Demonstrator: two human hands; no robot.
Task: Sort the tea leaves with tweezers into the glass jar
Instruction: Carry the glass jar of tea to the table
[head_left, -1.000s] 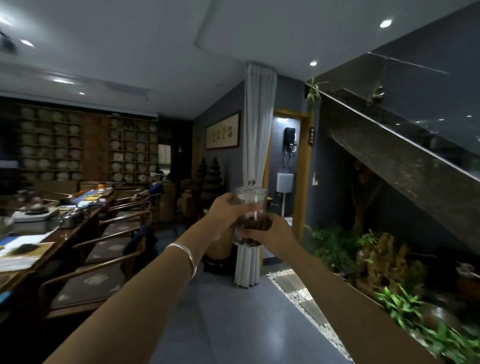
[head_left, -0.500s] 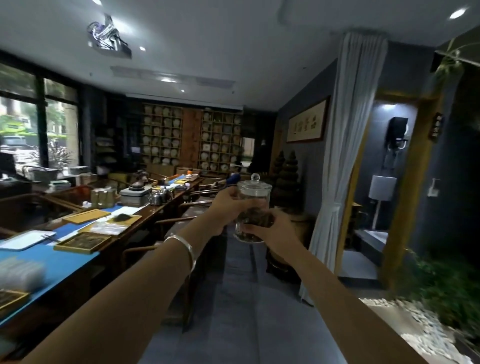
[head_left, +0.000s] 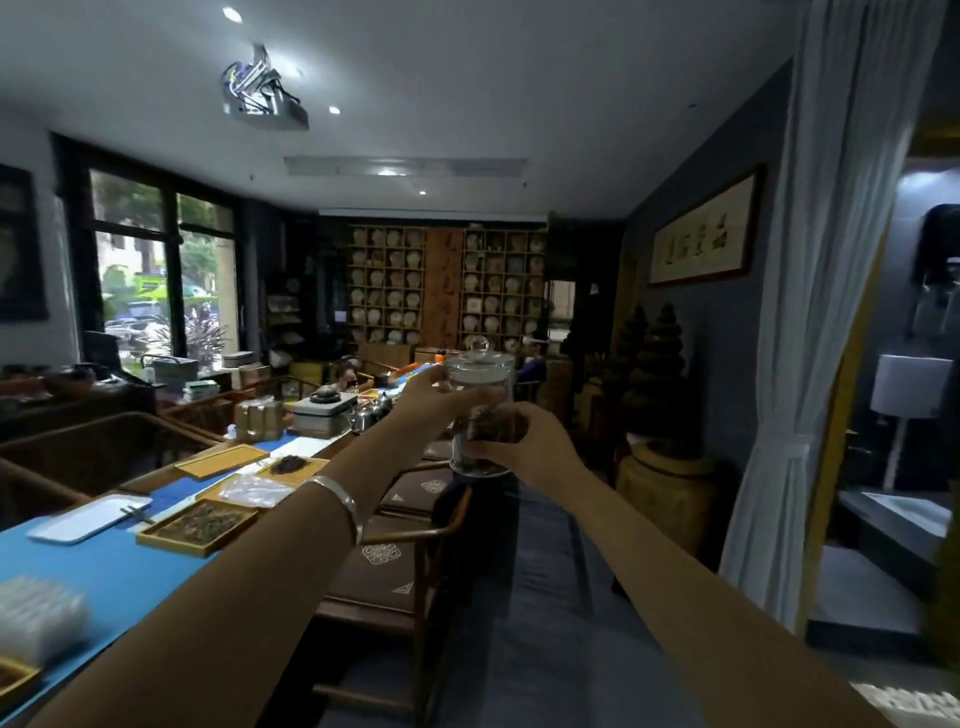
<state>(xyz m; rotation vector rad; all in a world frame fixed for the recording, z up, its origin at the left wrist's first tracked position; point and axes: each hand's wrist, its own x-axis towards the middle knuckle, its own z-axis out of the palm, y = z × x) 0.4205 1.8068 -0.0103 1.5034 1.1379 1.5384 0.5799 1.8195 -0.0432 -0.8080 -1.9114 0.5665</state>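
- We see the glass jar (head_left: 480, 415) held up at arm's length in the air, well above the floor and just off the near edge of the long table (head_left: 104, 571); dark tea leaves (head_left: 480, 431) fill its lower part and the knobbed lid (head_left: 480, 358) sits on top.
- Our left hand (head_left: 434, 397) has its fingers curled round the upper body near the lid, and our right hand (head_left: 524, 441) grips the lower part, fingers wrapped about the glass.
- We judge the chief risk to be a drop: smooth glass carried in the air with nothing under it but chairs and floor would break and scatter the leaves.
- The lid looks merely seated; if we tilt the jar, it could slide off and fall.
- We cannot see any tweezers in either hand, so sorting cannot begin until the jar is set down.
- On the table lie a wooden tray of leaves (head_left: 200, 525), a small heap of dark leaves (head_left: 288, 464) on another tray, a white tray (head_left: 88, 517) and a clear bag (head_left: 254, 489); setting the jar down carelessly among them could knock a tray or spill leaves.
- A chair back (head_left: 441, 525) stands between us and the table; catching an elbow on it could jolt the jar.
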